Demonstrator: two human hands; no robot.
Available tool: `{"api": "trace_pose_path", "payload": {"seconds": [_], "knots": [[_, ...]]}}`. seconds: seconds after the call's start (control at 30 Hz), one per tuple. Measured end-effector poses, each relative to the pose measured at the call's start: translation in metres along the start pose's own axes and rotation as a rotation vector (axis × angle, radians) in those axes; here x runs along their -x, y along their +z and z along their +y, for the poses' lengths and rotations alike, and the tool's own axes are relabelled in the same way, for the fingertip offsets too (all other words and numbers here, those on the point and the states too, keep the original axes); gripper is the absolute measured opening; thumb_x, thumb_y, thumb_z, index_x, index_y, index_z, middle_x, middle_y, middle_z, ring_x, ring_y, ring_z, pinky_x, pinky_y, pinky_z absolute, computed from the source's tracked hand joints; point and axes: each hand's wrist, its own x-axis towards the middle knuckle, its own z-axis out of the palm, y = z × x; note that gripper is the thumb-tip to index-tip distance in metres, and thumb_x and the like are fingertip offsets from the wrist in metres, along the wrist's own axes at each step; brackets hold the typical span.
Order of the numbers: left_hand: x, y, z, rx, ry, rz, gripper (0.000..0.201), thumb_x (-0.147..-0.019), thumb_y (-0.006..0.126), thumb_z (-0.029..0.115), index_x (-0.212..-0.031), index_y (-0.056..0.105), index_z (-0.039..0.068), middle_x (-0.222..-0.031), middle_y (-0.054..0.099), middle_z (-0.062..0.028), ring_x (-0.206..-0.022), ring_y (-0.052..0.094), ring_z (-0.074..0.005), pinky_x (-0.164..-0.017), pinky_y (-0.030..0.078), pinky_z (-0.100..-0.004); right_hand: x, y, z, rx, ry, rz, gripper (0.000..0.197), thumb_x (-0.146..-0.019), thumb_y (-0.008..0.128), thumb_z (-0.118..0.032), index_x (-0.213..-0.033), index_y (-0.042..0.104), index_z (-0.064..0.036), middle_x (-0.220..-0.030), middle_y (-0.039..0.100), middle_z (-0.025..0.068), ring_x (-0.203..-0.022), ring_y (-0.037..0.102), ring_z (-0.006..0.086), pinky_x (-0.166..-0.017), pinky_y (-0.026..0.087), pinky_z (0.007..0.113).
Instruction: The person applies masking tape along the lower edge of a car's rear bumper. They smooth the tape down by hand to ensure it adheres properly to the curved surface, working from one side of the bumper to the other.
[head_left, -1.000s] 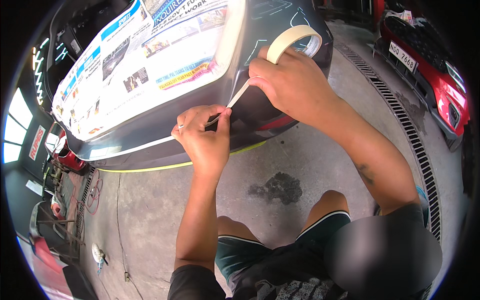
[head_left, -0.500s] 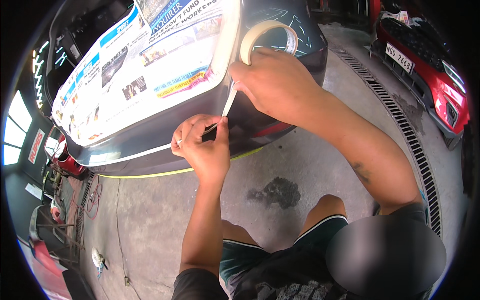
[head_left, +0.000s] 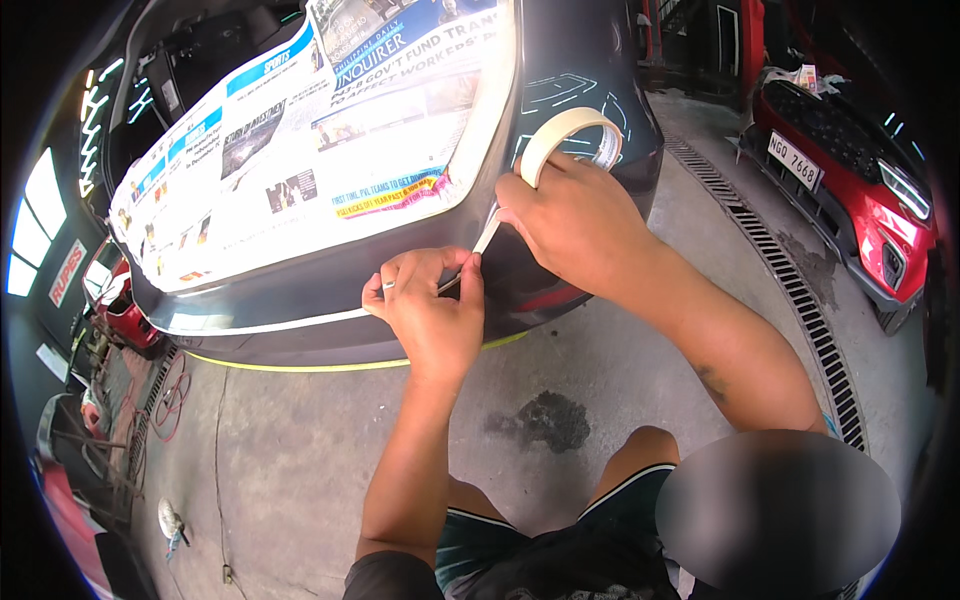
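Note:
My right hand (head_left: pixel 582 225) grips a roll of masking tape (head_left: pixel 548 143), which stands up beyond my fingers at the corner of a dark car bumper (head_left: pixel 330 345). A short strip of tape (head_left: pixel 487 236) runs from the right hand down to my left hand (head_left: pixel 432 308). The left thumb and forefinger pinch this strip against or close to the bumper; which, I cannot tell. A ring is on one left finger. Left of that hand, a pale tape line (head_left: pixel 270 326) follows the bumper below newspaper sheets (head_left: pixel 270 185) that cover the car's rear.
A yellow-green line (head_left: pixel 290 367) edges the bumper's bottom. A red car (head_left: pixel 850 170) stands at right beyond a floor drain grate (head_left: pixel 775 235). A thin cable (head_left: pixel 220 460) and a reddish hose (head_left: pixel 172 390) lie on the concrete floor, with a dark stain (head_left: pixel 550 422) near my knees.
The view has shifted, so the car sits lower and further right. My right hand with the tape roll has come down closer to my left hand, and the strip between them looks shorter.

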Motion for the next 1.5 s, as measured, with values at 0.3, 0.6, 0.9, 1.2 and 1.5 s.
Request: {"api": "trace_pose_path", "payload": {"seconds": [0.3, 0.6, 0.9, 1.2, 1.5], "knots": [[0.003, 0.005, -0.006, 0.003, 0.053, 0.062, 0.017, -0.092, 0.098, 0.015, -0.097, 0.082, 0.02, -0.102, 0.079, 0.0082, -0.114, 0.068, -0.0202, -0.117, 0.031, -0.0503, -0.012, -0.007, -0.005, 0.027, -0.004, -0.048, 0.02, -0.09, 0.083, -0.009, -0.107, 0.076, -0.0029, -0.098, 0.081, 0.0149, -0.095, 0.082, 0.03, -0.078, 0.065, 0.043], [0.008, 0.003, 0.0, -0.035, -0.033, 0.055, 0.011, -0.096, 0.095, 0.019, -0.101, 0.086, 0.019, -0.112, 0.079, 0.0041, -0.123, 0.064, -0.0224, -0.118, 0.03, -0.0498, -0.015, -0.007, -0.005, -0.027, 0.03, -0.053, 0.019, -0.094, 0.085, -0.014, -0.108, 0.076, -0.0032, -0.098, 0.081, 0.014, -0.096, 0.082, 0.0327, -0.078, 0.065, 0.046], [-0.015, 0.011, 0.02, 0.036, 0.055, 0.117, 0.024, -0.094, 0.099, 0.025, -0.112, 0.089, 0.013, -0.108, 0.085, 0.0036, -0.108, 0.07, -0.0207, -0.114, 0.033, -0.0445, 0.004, -0.004, 0.021, -0.271, 0.034, 0.12, 0.018, -0.104, 0.084, -0.023, -0.105, 0.073, -0.0089, -0.097, 0.077, 0.0159, -0.091, 0.078, 0.0417, -0.075, 0.059, 0.054], [-0.019, 0.024, 0.025, 0.115, -0.011, 0.164, 0.011, -0.095, 0.099, 0.023, -0.098, 0.09, 0.018, -0.098, 0.084, 0.0061, -0.105, 0.069, -0.0179, -0.113, 0.032, -0.042, -0.031, -0.019, 0.039, -0.238, 0.042, -0.037, 0.017, -0.108, 0.078, -0.019, -0.104, 0.074, -0.0028, -0.102, 0.079, 0.0172, -0.095, 0.076, 0.0443, -0.081, 0.057, 0.056], [-0.017, 0.028, 0.033, 0.109, -0.04, 0.185, 0.011, -0.096, 0.097, 0.023, -0.098, 0.089, 0.017, -0.097, 0.082, 0.0034, -0.106, 0.068, -0.0201, -0.114, 0.032, -0.0428, -0.043, -0.02, 0.04, -0.27, 0.081, -0.108, 0.012, -0.106, 0.077, -0.011, -0.101, 0.075, -0.0008, -0.102, 0.081, 0.023, -0.101, 0.079, 0.045, -0.087, 0.062, 0.057]]}}
